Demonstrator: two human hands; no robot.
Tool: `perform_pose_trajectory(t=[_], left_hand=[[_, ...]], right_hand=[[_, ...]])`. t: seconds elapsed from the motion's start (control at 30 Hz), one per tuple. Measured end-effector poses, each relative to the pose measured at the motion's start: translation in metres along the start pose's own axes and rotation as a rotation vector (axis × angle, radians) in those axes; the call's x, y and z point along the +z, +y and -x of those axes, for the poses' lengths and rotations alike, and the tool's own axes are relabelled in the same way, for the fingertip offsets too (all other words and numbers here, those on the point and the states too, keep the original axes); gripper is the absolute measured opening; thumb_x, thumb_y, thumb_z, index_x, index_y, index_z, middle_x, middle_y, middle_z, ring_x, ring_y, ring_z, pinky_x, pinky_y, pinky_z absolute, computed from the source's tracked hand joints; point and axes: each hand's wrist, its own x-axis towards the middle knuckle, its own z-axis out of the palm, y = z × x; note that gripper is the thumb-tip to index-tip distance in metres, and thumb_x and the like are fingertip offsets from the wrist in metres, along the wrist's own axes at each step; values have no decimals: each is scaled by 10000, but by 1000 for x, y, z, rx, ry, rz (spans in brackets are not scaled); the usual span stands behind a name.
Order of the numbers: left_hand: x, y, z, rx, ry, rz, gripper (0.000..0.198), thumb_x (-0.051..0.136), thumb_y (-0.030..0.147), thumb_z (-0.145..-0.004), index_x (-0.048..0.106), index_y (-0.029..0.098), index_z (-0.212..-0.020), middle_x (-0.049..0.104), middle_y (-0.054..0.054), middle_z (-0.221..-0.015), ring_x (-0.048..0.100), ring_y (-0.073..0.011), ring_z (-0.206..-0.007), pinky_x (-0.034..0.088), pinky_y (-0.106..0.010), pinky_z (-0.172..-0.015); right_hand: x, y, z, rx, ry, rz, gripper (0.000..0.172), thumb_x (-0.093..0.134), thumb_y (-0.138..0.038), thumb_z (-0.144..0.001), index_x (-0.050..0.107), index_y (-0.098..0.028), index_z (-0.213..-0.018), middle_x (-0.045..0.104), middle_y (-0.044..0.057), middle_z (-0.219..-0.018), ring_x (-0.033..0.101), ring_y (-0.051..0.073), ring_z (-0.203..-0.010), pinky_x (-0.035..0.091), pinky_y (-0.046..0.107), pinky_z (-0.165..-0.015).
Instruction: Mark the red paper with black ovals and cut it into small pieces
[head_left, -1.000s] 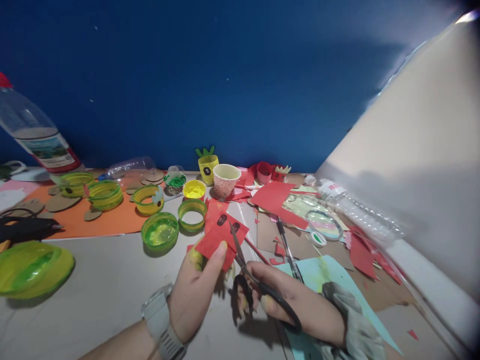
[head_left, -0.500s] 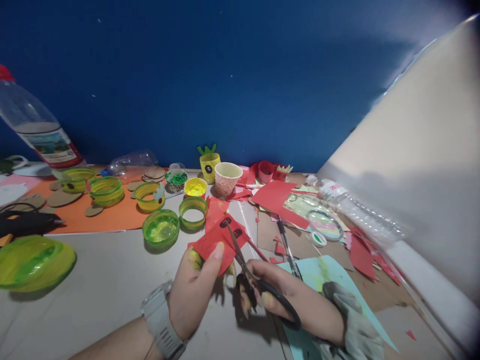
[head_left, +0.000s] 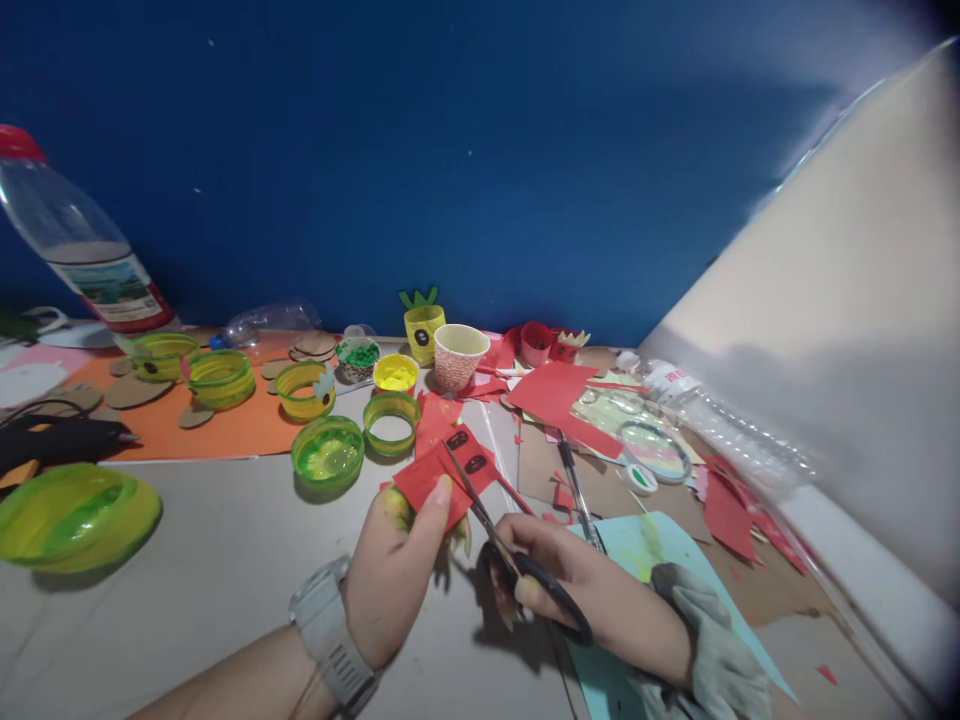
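Observation:
Between the thumb and fingers of my left hand (head_left: 401, 565) is a piece of red paper (head_left: 424, 480) with dark oval marks drawn on its far part. My right hand (head_left: 562, 570) grips a pair of scissors (head_left: 551, 595) by its black handles. The blades lie across the red paper, between the part I hold and the marked part. Yellow-green paint stains some of my fingertips. Just beyond the paper stand a green-yellow painted ring (head_left: 391, 425) and a painted bottle base (head_left: 328, 455).
A patterned paper cup (head_left: 460, 358), a cup of yellow paint (head_left: 396, 374) and a yellow pineapple-like cup (head_left: 424, 333) stand by the blue wall. A pen (head_left: 577, 490) lies right, near light-blue paper (head_left: 660, 560). A large bottle (head_left: 97, 250) stands left, a clear bottle (head_left: 727, 425) lies right.
The scissor handles have moved closer together, and the blades lie across the red paper. The view has shifted slightly, so most things sit a little further right.

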Motion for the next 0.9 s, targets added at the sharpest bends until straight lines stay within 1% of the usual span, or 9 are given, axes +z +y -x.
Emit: perform_pose_trajectory(t=[0.23,0.3,0.4,0.47,0.57,0.63,0.67,0.77,0.9], left_hand=[[1,3,1,36,10,-41,293,476,382,-990,638,138,-970,657,-61,-1004,590,-149,-790,496,-223,-722],[1,5,0,40,-13,-22,321,451,391,-1000,639,134,-959,657,-61,-936,586,-157,-775,500,-237,-726],[0,9,-1,37,-59,-31,368,417,383,-1005,632,127,-851,614,-50,-745,564,-166,-704,485,-245,-659],[0,10,-1,41,-72,-33,370,416,373,-1003,628,132,-820,599,-39,-711,558,-159,-691,479,-235,-653],[0,8,0,56,-35,-36,302,442,372,-1006,645,157,-945,654,-27,-898,579,-134,-752,487,-203,-705],[0,5,1,62,4,-62,269,471,379,-1001,642,171,-1009,655,-26,-1019,591,-130,-807,489,-190,-725],[0,4,2,58,15,-81,276,478,387,-999,642,165,-999,655,-32,-1023,592,-135,-812,488,-190,-709],[0,1,4,59,33,-113,352,463,421,-1000,631,145,-861,645,-39,-839,576,-147,-728,469,-204,-634],[0,4,4,49,97,-84,427,416,432,-1007,546,162,-703,535,-6,-614,498,-131,-572,441,-210,-584]], right_hand=[[-2,4,-2,-11,55,-18,585,810,-610,-592,439,-185,-747,495,-52,-663,461,98,-598,317,238,-571],[-2,5,-2,-11,64,-17,583,818,-602,-583,444,-184,-742,503,-53,-659,467,96,-594,320,238,-569],[-3,7,-2,-12,60,-37,579,827,-589,-577,450,-180,-738,530,-44,-675,497,98,-606,343,236,-576],[-4,6,-2,-10,55,-43,573,832,-578,-578,454,-177,-734,541,-41,-679,510,97,-613,354,233,-578],[-4,2,-1,14,44,-30,562,834,-577,-570,478,-176,-738,572,-27,-693,536,112,-641,393,247,-608],[-3,-1,0,30,29,-24,538,828,-571,-582,508,-174,-752,604,-4,-727,570,137,-695,439,279,-677],[-3,-1,0,31,26,-23,516,828,-554,-595,524,-171,-761,618,8,-751,585,149,-728,455,297,-723],[-3,1,-1,19,51,-9,459,846,-472,-611,556,-167,-795,642,21,-795,596,166,-786,463,313,-769],[-3,9,-3,-30,103,67,422,863,-381,-617,576,-179,-851,652,18,-861,576,162,-817,459,290,-755]])
